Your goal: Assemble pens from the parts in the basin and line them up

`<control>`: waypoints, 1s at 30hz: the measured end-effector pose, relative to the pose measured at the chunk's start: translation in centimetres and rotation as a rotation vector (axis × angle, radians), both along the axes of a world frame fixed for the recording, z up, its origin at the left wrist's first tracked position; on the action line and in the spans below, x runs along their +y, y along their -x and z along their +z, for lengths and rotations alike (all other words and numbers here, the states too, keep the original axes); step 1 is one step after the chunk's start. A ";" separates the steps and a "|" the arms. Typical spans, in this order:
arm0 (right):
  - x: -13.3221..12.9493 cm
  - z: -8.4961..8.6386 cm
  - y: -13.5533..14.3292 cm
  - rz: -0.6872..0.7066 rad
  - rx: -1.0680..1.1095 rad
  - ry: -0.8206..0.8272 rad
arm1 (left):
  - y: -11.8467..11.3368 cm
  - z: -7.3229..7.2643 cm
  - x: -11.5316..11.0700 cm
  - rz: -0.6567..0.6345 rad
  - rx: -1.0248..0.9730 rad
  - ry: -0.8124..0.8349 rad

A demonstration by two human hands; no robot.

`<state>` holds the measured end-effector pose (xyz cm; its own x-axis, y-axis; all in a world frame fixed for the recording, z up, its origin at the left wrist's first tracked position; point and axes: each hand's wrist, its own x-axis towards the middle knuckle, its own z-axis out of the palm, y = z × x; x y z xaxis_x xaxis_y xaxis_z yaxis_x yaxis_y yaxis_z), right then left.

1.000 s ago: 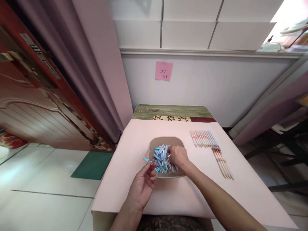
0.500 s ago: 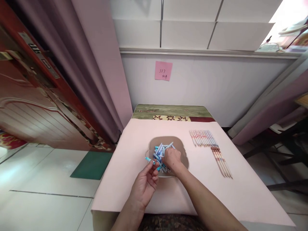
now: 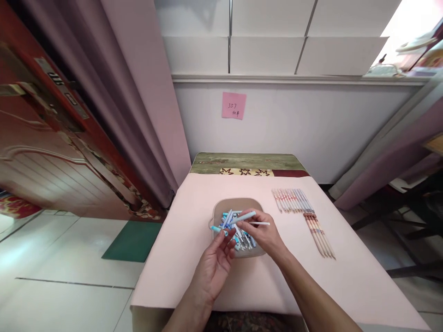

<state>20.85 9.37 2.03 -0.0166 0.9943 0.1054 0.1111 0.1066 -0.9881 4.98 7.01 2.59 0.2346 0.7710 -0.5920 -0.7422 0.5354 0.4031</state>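
My left hand [image 3: 216, 265] is closed, with thumb and fingertips pinching a short turquoise pen cap [image 3: 218, 229], its hollow end turned to the right. Over the box's right side, my right hand [image 3: 268, 234] pinches a light-blue pen barrel [image 3: 246, 216]. A thin white stick [image 3: 261, 223], perhaps a refill, also pokes out from those fingers. Below both hands is a beige plastic box [image 3: 238, 201] holding a jumble of blue, turquoise and white pen parts [image 3: 226, 217]. My hands hide some of its contents.
To the right on the pink-covered table [image 3: 180, 258] lies a row of pale patterned pens [image 3: 292, 200]. Several more pens [image 3: 320, 237] lie at an angle just below it. A pink note [image 3: 234, 105] is stuck on the wall behind.
My right hand has come up out of the box and now holds a light-blue barrel and a thin white stick. My left hand keeps the turquoise cap, shifted slightly right.
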 end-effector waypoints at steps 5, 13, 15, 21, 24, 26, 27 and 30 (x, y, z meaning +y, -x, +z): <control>-1.6 -0.9 0.0 -0.020 -0.059 -0.036 | -1.2 0.2 -0.3 0.021 -0.054 0.010; -3.8 0.4 -2.4 -0.038 -0.273 -0.068 | -2.2 -0.2 -0.1 0.134 -0.048 0.041; -4.4 0.4 -3.7 -0.081 -0.211 -0.030 | -2.2 -0.2 0.0 0.164 -0.051 0.042; -6.5 0.8 -5.8 -0.213 -0.007 -0.030 | -3.0 0.1 -1.0 0.220 -0.059 0.065; -7.7 1.3 -5.1 -0.269 0.085 -0.081 | -3.6 0.1 -1.9 0.222 -0.065 0.072; -8.6 1.3 -4.3 -0.333 0.140 -0.130 | -3.8 0.1 -2.5 0.221 -0.060 0.078; -9.0 1.3 -3.9 -0.360 0.150 -0.163 | -3.8 0.0 -2.8 0.219 -0.059 0.082; -10.3 1.0 -3.0 -0.384 0.104 -0.248 | -3.7 -0.1 -3.8 0.213 -0.062 0.096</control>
<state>23.81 -0.90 3.02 0.3712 0.8710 0.3219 0.0902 0.3112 -0.9461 8.64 3.18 2.47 0.1115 0.7480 -0.6542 -0.8641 0.3981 0.3079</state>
